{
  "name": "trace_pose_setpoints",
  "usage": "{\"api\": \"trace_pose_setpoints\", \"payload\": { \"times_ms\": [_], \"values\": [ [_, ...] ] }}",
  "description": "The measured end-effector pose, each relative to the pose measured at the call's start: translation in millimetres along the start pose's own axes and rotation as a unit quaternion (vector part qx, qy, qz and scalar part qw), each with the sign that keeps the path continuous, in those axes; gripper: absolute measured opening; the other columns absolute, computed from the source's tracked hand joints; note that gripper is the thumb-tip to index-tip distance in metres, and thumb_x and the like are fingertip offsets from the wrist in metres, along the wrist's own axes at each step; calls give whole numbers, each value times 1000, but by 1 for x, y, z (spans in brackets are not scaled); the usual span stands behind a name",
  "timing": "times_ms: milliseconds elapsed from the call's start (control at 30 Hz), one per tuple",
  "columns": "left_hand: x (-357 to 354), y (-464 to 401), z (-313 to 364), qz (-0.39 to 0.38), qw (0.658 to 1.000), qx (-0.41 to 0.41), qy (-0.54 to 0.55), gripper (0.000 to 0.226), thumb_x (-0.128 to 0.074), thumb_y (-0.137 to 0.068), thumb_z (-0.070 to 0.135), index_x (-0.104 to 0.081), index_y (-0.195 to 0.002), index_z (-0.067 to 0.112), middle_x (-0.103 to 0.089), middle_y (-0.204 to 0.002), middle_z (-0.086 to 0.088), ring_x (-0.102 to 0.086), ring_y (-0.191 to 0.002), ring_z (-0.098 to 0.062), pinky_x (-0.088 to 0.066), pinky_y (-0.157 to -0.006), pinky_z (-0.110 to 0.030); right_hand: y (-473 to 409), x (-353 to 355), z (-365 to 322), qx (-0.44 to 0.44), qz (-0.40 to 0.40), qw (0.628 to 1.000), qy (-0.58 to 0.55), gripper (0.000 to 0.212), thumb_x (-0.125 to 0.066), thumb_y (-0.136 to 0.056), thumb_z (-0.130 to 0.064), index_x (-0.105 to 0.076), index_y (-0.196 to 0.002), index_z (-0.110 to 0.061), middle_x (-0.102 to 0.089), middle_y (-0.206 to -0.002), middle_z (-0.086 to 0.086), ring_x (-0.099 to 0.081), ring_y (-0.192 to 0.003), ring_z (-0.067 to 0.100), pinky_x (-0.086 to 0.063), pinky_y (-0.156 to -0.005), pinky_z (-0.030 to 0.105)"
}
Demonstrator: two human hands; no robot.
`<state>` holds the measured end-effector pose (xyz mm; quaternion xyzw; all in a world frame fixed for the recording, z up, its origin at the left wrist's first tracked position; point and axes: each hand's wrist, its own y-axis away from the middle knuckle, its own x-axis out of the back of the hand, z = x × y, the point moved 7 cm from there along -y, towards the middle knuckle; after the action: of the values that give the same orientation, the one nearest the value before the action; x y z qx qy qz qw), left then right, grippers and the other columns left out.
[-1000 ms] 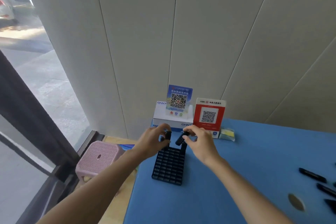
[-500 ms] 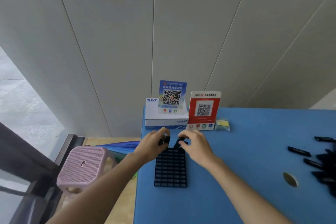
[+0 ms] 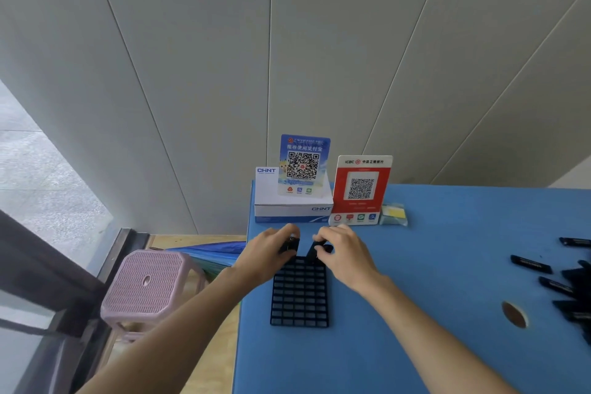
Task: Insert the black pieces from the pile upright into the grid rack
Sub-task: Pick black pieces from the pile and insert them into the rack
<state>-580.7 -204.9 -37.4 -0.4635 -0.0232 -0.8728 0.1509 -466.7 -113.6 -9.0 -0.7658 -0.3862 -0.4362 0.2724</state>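
Head view. A black plastic grid rack (image 3: pixel 299 293) lies flat on the blue bench (image 3: pixel 431 345), close to the bench's left edge. Both hands work at the rack's 12 o'clock end. The left hand (image 3: pixel 270 253), at the rack's 11 o'clock corner, has its fingers curled round a short black piece (image 3: pixel 290 245), held roughly upright just above the far row of cells. The right hand (image 3: pixel 343 254), at the 1 o'clock corner, pinches a second black piece (image 3: pixel 315 249) between thumb and fingers; this one tilts, its lower end at the far row. Whether either piece is seated in a cell cannot be told.

The pile of loose black pieces (image 3: pixel 572 281) lies at the rack's 3 o'clock, well apart, at the right border of the view, beside a round hole in the bench (image 3: pixel 514 314).

At the rack's 12 o'clock, against the grey panelled wall, stand a white cardboard box (image 3: pixel 292 206) carrying a blue QR-code stand (image 3: pixel 303 165), a red QR-code stand (image 3: pixel 361 190) just beside it, and a small clear packet with yellow contents (image 3: pixel 394 214). A pink plastic stool (image 3: pixel 150 285) stands on the floor at the rack's 9 o'clock.
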Motion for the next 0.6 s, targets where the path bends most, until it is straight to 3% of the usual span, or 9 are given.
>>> {"api": "trace_pose_setpoints", "payload": {
  "times_ms": [167, 600],
  "values": [
    [2, 2, 0, 13, 1000, 3, 5, 29, -62, -87, 21, -41, -107, 22, -65, -94, -7, -58, -81, -26, -50, -70, -39, 0, -3, -1, 15, -2, 1000, 24, 11, -61, -85, -15, -63, -95, -17, -68, -95, -6, -50, -92, 18, -42, -67, 29],
    [0, 16, 15, -55, 998, 14, 20, 33, -61, -87, 15, -32, -96, 28, -69, -88, 0, -56, -69, -22, -51, -66, -40, 12, -4, -6, -3, -104, 995, 5, 12, -58, -89, -17, -58, -100, -21, -62, -103, -2, -50, -97, 17, -46, -82, 36]
  ]
}}
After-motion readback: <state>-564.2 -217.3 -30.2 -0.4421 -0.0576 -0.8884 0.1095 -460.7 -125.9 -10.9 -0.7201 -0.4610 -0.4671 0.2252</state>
